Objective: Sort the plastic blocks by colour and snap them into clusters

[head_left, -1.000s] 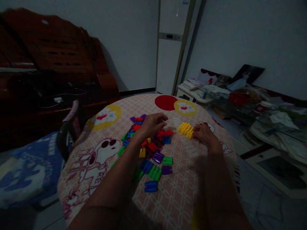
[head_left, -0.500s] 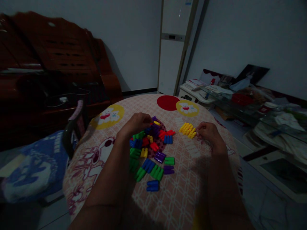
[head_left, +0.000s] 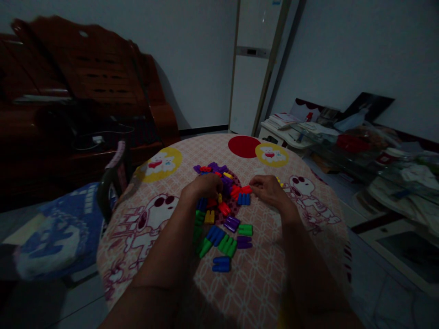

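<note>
My left hand hangs over the heap of plastic building blocks, its fingers curled together. Its fingertips are just above a small yellow block; whether they hold anything is hidden. My right hand is closed in a pinch at the right end of a red block. Just below that lies a blue block. Behind the right hand, a bit of the yellow joined blocks shows; the hand covers most of it. Purple blocks lie between both hands.
Nearer on the tablecloth are loose blocks: purple, green and blue. A chair stands at the table's left. On the right is a cluttered glass-topped cabinet. A wooden bench is at the back left.
My right hand has moved left from the yellow joined blocks to the red block. My left hand has come down and slightly right, nearer the small yellow block. The view has shifted slightly.
</note>
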`<state>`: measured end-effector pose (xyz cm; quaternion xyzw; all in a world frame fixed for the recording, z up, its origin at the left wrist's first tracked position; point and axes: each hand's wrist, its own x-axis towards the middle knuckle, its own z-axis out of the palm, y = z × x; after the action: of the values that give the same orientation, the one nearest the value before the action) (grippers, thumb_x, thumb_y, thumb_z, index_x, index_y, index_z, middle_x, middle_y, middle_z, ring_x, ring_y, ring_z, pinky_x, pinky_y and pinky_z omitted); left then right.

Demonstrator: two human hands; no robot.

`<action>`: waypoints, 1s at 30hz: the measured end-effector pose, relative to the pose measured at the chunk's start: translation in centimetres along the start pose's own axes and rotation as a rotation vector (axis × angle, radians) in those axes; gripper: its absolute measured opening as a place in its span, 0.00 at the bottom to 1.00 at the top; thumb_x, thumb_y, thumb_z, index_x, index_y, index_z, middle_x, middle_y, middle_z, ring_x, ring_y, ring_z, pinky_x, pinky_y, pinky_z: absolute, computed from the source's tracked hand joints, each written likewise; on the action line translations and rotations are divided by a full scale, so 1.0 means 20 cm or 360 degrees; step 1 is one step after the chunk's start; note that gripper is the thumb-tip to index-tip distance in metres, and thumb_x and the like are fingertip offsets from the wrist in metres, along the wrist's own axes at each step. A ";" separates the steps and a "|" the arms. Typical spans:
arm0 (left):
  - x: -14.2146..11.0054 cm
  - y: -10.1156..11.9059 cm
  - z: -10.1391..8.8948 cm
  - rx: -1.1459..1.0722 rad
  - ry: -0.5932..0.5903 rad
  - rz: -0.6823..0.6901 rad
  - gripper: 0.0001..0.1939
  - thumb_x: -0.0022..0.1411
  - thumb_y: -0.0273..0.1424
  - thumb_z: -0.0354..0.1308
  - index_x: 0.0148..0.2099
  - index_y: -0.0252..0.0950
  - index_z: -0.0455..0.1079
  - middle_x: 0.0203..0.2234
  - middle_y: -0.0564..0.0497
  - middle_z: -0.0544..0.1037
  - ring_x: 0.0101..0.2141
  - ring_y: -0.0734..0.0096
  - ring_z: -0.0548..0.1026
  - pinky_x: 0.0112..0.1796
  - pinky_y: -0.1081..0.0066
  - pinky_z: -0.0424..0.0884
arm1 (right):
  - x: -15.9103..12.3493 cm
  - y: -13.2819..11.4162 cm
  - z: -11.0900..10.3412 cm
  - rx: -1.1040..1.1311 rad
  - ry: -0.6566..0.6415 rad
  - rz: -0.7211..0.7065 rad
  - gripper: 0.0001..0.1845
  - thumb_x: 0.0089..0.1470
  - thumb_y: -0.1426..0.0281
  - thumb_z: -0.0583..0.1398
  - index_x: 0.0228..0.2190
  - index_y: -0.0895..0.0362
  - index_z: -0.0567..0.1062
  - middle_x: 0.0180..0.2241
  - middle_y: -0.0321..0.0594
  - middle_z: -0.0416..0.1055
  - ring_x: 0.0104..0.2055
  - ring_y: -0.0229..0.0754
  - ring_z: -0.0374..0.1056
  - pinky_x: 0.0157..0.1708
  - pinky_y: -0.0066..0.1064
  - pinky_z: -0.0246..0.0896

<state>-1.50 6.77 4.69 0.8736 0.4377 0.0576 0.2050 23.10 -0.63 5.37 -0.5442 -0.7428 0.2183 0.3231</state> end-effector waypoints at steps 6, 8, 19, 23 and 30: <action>0.01 0.08 -0.01 -0.0145 0.0077 0.0143 0.08 0.44 0.21 0.59 0.26 0.37 0.77 0.20 0.53 0.77 0.21 0.72 0.70 0.24 0.75 0.59 | 0.01 -0.08 0.15 0.0037 -0.0107 -0.0147 0.07 0.53 0.73 0.61 0.31 0.58 0.80 0.28 0.37 0.76 0.31 0.38 0.67 0.33 0.27 0.57; 0.02 0.12 -0.03 -0.0223 0.0139 0.0282 0.09 0.47 0.21 0.59 0.29 0.36 0.78 0.22 0.52 0.79 0.24 0.71 0.72 0.26 0.75 0.60 | 0.02 -0.09 0.18 0.0070 -0.0088 -0.0136 0.08 0.56 0.71 0.60 0.30 0.58 0.80 0.29 0.37 0.76 0.31 0.38 0.68 0.34 0.27 0.58; 0.04 0.27 0.00 -0.0452 0.0499 0.0397 0.06 0.53 0.23 0.60 0.34 0.34 0.76 0.26 0.51 0.80 0.28 0.71 0.76 0.30 0.75 0.66 | 0.01 -0.05 0.09 0.0507 -0.0126 0.0253 0.11 0.48 0.62 0.65 0.30 0.58 0.79 0.23 0.33 0.73 0.24 0.37 0.68 0.22 0.24 0.58; 0.06 0.27 0.03 -0.0647 0.0560 0.0452 0.08 0.54 0.23 0.60 0.38 0.34 0.75 0.28 0.51 0.80 0.31 0.70 0.78 0.32 0.74 0.70 | 0.00 -0.01 -0.01 0.0374 0.0027 0.0223 0.12 0.49 0.60 0.64 0.28 0.58 0.79 0.21 0.34 0.72 0.23 0.36 0.67 0.21 0.24 0.57; 0.07 0.33 0.07 -0.0614 0.0548 0.0415 0.09 0.56 0.23 0.60 0.41 0.33 0.75 0.29 0.50 0.81 0.32 0.69 0.79 0.35 0.73 0.72 | -0.03 0.10 -0.19 0.0290 0.0576 0.0517 0.14 0.47 0.60 0.63 0.28 0.59 0.78 0.22 0.37 0.73 0.20 0.38 0.68 0.18 0.26 0.61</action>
<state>4.74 3.96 6.10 0.8446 0.3310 0.3133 0.2810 27.25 -0.64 6.50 -0.6552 -0.5530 0.2324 0.4592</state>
